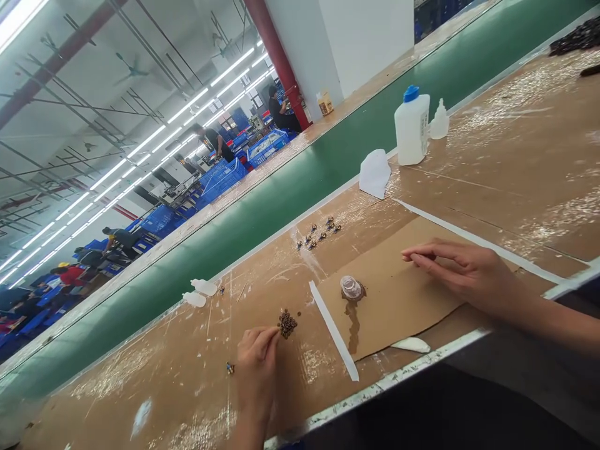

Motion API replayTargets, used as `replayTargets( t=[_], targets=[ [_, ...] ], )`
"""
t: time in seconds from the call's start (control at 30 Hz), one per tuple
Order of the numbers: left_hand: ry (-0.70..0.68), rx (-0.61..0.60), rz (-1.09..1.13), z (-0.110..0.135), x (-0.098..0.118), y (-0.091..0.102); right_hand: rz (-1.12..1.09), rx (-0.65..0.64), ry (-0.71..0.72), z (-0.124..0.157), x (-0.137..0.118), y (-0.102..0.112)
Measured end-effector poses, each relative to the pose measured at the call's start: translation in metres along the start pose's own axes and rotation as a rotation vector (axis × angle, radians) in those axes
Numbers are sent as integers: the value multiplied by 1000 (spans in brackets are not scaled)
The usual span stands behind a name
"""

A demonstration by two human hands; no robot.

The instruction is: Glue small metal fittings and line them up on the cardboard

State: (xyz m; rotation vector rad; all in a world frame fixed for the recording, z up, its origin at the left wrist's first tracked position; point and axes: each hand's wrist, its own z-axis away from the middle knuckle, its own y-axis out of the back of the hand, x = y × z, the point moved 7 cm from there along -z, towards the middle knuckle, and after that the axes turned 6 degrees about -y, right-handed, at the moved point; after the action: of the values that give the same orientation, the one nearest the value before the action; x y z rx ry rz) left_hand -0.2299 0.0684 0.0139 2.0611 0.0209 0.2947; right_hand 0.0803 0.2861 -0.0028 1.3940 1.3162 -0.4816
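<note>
The left hand (pixel 257 365) has its fingers drawn together, tips at the edge of the heap of small brown parts (pixel 287 323), seemingly to pick one out; whether it grips any I cannot tell; the right hand (pixel 464 270) lies nearly flat, fingers straight, holding nothing, resting on the loose cardboard sheet (pixel 398 306), probably to steady it; between the hands sits a small clear cap (pixel 351 287); farther off, a white bottle (pixel 411 134) stands beside the green conveyor belt (pixel 281 206).

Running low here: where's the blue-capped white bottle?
Head view, upper right: the white bottle stands by the green conveyor belt, right beside a small dropper bottle.
</note>
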Motion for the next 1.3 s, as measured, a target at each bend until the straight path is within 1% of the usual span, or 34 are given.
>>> replayTargets(
  t=[0.1,0.2,0.33,0.47,0.6,0.7,0.8,0.87,0.97,1.03,1.13,1.2,1.3],
  targets=[
    [-92,-13,-23,-16,16,-15,-21,-7,20,-1,-2,0],
    [-158,-26,-77,-25,26,-24,-36,-12,29,-1,-3,0],
    [-205,-41,-164,-31,36,-28,-51,-25,25,0,-3,0],
    [-241,-52,-244,-34,43,-32,-40,-14,51,0,-5,2],
    [-291,-52,-301,-33,52,-31,-38,-1,77,0,-7,3],
    [-332,-45,-333,-20,63,-27,-35,7,95,0,-9,3],
    [-362,-5,-416,6,74,-18,-30,5,80,0,-8,2],
    [-354,31,-474,26,77,-14,-26,-7,54,0,-8,1],
    [-274,88,-480,50,72,-10,-18,-21,39,1,-10,1],
    [-198,122,-409,59,66,-9,-12,-15,42,1,-11,2],
    [-88,158,-265,67,57,-7,3,-2,43,2,-13,4],
    [-26,184,-216,71,54,-4,11,2,47,2,-15,4],
    [25,229,-166,76,52,1,24,5,19,4,-17,4]
  ],
)
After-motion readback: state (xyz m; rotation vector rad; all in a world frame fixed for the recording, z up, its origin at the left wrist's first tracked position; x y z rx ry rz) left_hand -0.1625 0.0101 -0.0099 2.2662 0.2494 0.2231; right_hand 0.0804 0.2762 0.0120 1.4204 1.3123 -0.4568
